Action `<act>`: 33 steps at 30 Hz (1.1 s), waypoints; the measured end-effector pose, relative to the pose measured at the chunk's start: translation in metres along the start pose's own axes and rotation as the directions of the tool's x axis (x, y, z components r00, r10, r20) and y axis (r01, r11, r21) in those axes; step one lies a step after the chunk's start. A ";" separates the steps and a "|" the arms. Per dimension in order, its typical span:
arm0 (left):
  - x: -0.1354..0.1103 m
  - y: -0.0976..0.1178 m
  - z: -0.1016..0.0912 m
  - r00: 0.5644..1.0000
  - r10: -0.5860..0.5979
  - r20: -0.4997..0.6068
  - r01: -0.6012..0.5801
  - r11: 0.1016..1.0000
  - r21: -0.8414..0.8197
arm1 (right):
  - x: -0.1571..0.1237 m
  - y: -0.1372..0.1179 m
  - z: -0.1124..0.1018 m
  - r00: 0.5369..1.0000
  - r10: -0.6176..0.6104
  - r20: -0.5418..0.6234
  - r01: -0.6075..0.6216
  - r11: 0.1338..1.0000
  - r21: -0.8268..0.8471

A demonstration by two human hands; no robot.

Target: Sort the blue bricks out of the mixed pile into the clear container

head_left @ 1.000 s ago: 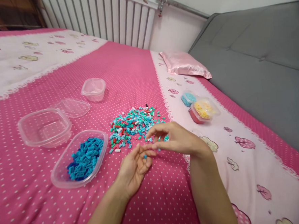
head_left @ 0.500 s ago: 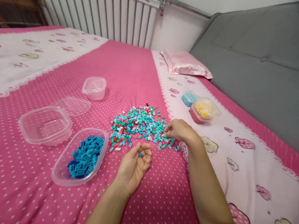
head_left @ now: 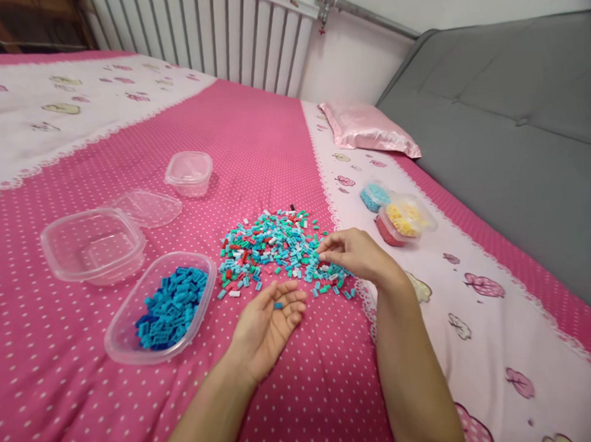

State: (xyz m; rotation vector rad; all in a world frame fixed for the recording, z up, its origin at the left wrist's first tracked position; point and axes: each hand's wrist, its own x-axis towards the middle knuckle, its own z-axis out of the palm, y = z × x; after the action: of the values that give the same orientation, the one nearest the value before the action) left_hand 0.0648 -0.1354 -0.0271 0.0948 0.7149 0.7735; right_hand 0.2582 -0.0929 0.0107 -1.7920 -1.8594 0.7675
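My left hand (head_left: 269, 326) lies palm up with its fingers loosely curled, cradling one small blue toy brick (head_left: 278, 305). Just beyond it spreads a loose pile of small toy bricks (head_left: 271, 242), mostly light blue and teal, mixed with red, green, white and pink. At the pile's right edge, my right hand (head_left: 350, 251) reaches in, thumb and fingertips drawn close in a pinch; whatever is between them is too small to make out. To the left of my left hand sits a clear plastic tub (head_left: 113, 345) holding many blue bricks (head_left: 173, 308).
An empty clear tub (head_left: 57, 249) with a clear lid (head_left: 149, 206) beside it stands at left; a smaller clear tub (head_left: 189, 171) is farther back. On the right are filled containers with light blue (head_left: 374, 196), yellow (head_left: 403, 218) and red contents. A pink pillow (head_left: 370, 133) lies behind.
My right hand has lifted and shifted slightly left over the pile's edge. My left hand's fingers have straightened a little, with the blue brick still on them.
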 end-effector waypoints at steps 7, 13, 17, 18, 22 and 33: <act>0.001 0.000 0.001 1.000 0.011 -0.025 -0.011 1.000 -0.017 | -0.023 -0.036 -0.003 0.971 -0.204 0.123 0.178 0.965 0.192; -0.002 0.001 0.003 0.999 0.002 -0.047 -0.003 0.999 -0.032 | -0.010 -0.015 -0.002 0.981 -0.058 -0.184 0.051 0.998 -0.045; -0.001 0.001 0.002 0.999 -0.004 -0.048 0.002 0.999 -0.038 | 0.004 0.003 0.004 0.951 0.084 -0.299 -0.163 0.954 -0.251; -0.001 0.001 0.001 0.999 -0.002 -0.047 0.000 0.999 -0.037 | 0.007 0.006 0.005 0.946 0.104 -0.306 -0.192 0.943 -0.273; 0.001 0.001 -0.001 0.999 0.009 -0.031 -0.010 1.000 -0.026 | 0.017 0.014 0.014 0.967 0.077 -0.244 -0.150 0.943 -0.296; 0.000 0.000 -0.001 1.000 0.013 -0.025 -0.014 1.000 -0.024 | 0.026 0.015 0.027 0.981 0.052 -0.189 -0.113 0.938 -0.327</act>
State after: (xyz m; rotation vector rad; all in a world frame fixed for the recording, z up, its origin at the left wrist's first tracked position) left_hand 0.0637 -0.1354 -0.0278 0.0684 0.7290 0.7972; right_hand 0.2502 -0.0690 -0.0216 -2.0819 -1.8911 0.3122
